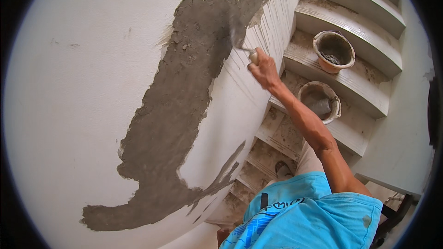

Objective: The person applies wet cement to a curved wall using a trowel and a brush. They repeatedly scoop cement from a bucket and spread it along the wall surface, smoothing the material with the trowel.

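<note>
My right hand (265, 69) is closed round the handle of a trowel (253, 56), out in front of me at the wall. The trowel's thin shank leads to a motion-blurred blade lying against the upper right part of a grey mortar patch (166, 106). This wet-looking patch runs down the white wall (83, 97) in a broad, rough-edged band, with a narrower strip at the top. Grey streaks mark the wall just beside the trowel. My left hand is out of sight; only a bit of brown skin shows at the lower edge, left of my blue shirt.
A stained staircase (369, 50) climbs at the right. On one step stands an orange-brown bucket (332, 68) with some mortar inside. Below it, a second bucket (339, 109) holds a pale container (321, 107) in murky liquid. My sandalled foot (283, 168) rests on a lower step.
</note>
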Demonstrator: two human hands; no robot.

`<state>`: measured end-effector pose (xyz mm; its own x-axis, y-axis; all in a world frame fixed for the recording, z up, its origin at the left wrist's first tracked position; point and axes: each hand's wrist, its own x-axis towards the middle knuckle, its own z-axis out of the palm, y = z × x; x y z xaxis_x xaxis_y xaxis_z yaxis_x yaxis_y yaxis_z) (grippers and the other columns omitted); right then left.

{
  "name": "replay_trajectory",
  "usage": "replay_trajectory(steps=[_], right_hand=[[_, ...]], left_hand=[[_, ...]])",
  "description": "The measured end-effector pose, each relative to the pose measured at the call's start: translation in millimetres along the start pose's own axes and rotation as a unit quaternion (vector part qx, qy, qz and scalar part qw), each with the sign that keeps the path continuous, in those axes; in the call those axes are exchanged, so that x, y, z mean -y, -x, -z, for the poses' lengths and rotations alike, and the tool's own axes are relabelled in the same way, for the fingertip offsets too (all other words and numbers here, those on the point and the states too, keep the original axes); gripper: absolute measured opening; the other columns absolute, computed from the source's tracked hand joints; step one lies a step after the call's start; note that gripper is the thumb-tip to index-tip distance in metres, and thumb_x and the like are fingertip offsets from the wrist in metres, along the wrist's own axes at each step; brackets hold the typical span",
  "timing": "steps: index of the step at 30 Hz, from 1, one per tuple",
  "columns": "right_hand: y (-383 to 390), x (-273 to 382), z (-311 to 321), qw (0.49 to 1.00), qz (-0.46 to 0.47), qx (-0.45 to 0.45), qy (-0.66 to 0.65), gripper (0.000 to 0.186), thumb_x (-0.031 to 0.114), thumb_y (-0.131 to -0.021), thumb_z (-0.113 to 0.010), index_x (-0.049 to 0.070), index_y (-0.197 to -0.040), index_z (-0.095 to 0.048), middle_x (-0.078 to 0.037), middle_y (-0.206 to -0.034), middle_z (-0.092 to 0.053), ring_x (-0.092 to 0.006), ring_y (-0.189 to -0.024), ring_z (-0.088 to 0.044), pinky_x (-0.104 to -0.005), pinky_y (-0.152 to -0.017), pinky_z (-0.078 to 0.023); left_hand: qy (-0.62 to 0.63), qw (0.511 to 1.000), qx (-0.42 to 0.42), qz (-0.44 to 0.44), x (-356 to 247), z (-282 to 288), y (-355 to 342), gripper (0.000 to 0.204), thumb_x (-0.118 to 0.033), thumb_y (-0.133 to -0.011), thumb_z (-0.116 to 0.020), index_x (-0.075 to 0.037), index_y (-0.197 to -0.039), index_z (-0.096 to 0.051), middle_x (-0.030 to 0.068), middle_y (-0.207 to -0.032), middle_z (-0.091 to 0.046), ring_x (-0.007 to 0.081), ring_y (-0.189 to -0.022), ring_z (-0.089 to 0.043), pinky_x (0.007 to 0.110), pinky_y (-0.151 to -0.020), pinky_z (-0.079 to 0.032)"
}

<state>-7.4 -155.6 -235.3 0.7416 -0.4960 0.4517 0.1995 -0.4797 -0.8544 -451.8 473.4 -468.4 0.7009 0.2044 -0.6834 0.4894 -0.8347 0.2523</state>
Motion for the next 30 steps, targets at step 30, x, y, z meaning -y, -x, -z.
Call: replay_trajectory(steps=[30], right_hand=[[25.0,42.7,-3.3,0.992,0.093,0.074,0.045,0.019,-0.001,-0.078,-0.060,-0.001,-0.090,-0.045,-0.026,-0.068,-0.061,-0.0441,-0.064,-0.064,-0.0509,-0.059,-0.050]], left_hand=[[0.012,1.000,-0.009,-0.001,-1.2,-10.0,-0.6,0.019,-0.020,-0.077,-0.065,-0.002,-0.074,-0.069,0.0174,-0.069,-0.067,0.0293,-0.062,-0.068,0.042,-0.058,-0.054]])
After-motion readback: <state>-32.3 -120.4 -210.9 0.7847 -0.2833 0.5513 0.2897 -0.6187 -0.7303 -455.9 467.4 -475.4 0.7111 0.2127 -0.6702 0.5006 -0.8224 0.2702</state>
